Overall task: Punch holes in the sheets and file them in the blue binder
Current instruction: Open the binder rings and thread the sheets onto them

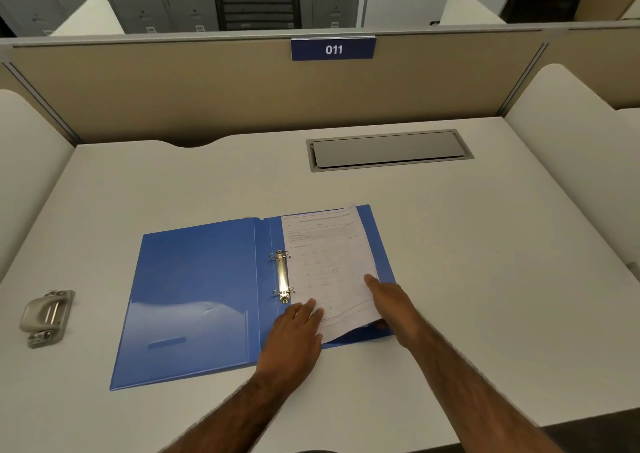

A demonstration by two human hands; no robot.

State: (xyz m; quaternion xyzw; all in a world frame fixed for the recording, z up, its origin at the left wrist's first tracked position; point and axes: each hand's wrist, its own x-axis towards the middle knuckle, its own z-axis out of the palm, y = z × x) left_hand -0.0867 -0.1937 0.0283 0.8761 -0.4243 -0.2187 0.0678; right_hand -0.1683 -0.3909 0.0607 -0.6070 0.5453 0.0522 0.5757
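Observation:
The blue binder lies open on the desk, its metal two-ring clip at the spine. White printed sheets rest on its right half beside the rings; two punched holes sit just right of the rings. My left hand lies flat on the sheets' near left corner, fingers together. My right hand grips the near right edge of the sheets, thumb on top and fingers underneath, lifting that corner slightly. A grey hole punch stands at the far left of the desk, apart from both hands.
The white desk has a grey cable hatch at the back right. A beige partition with a blue "011" sign closes the back. White side dividers stand on both sides.

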